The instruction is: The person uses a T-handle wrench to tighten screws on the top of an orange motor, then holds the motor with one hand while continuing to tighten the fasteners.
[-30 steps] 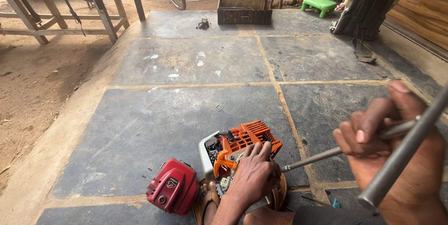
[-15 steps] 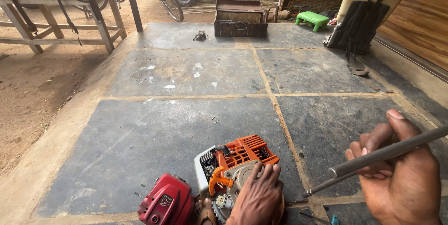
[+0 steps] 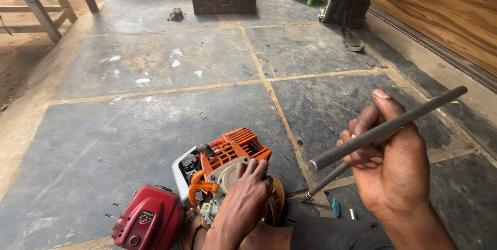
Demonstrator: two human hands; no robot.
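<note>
While flat, hands (image 3: 243,198) on engine (image 3: 228,164).

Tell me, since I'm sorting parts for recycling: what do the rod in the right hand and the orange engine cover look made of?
The rod in the right hand looks like bare steel: dull grey, straight, with a faint sheen. The orange engine cover under the left hand is probably moulded plastic: even colour, slotted vents.

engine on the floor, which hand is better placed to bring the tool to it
Right, most likely. The right hand grips the T-shaped metal tool, raised just right of the engine. The left hand lies flat on the engine, seemingly steadying it.
</note>
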